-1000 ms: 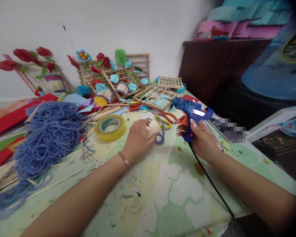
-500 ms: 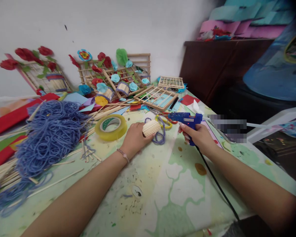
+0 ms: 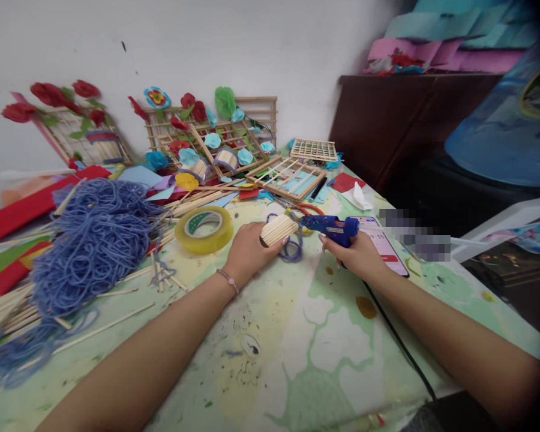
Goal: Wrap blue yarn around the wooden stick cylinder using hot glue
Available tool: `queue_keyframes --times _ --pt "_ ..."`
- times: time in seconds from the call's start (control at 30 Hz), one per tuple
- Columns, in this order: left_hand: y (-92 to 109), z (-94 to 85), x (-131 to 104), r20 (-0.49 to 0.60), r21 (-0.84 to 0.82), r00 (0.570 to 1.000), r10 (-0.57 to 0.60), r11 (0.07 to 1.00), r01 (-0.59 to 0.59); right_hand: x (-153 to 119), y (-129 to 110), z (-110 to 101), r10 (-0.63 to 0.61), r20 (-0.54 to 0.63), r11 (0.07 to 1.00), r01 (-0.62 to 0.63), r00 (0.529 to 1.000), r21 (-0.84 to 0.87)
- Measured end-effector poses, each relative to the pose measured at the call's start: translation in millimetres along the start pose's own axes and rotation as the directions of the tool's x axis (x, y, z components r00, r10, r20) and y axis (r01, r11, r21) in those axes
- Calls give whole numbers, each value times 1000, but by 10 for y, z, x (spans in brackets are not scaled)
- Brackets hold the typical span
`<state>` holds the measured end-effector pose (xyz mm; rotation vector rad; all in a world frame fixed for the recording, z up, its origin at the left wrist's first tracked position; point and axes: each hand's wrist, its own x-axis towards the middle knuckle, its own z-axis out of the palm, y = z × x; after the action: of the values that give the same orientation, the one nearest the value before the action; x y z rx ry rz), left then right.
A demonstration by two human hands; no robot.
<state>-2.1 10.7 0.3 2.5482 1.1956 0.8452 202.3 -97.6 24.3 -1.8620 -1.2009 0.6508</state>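
Wrapped round a small basket of pale wooden sticks, my left hand rests low over the table. A strand of purple-blue yarn hangs in a loop beside the basket. My right hand grips a blue glue gun, its nozzle pointing left at the basket's upper right edge; whether the tip touches cannot be seen. The gun's black cord runs down to the front edge. Scissors with red and yellow handles lie just behind, partly hidden.
A roll of yellow tape lies left of my left hand. Beyond it sits a heap of blue yarn on loose sticks. Stick frames with paper flowers lean on the wall. A phone lies behind my right hand.
The glue gun in my right hand has moved left and slightly down, bringing its nozzle to the stick basket. More of the phone shows. My left hand keeps hold of the basket.
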Motion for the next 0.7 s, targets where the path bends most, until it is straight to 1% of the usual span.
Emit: queue_keyframes --times 0.13,0.3,0.57,0.7 --pt "-8 1 -3 8 -2 1000 -5 1000 5 8 7 1 -2 -14 1000 2 1000 -13" --pt "-10 -2 -1 2 4 1000 -1 1000 1 20 17 3 -46 -19 997 44 999 -59" --pt "6 0 1 -1 12 1000 8 1000 -8 18 32 -3 -65 -14 995 63 998 -75" --pt "15 -4 -3 4 16 1000 8 1000 -8 12 33 10 -93 -32 992 90 995 -88"
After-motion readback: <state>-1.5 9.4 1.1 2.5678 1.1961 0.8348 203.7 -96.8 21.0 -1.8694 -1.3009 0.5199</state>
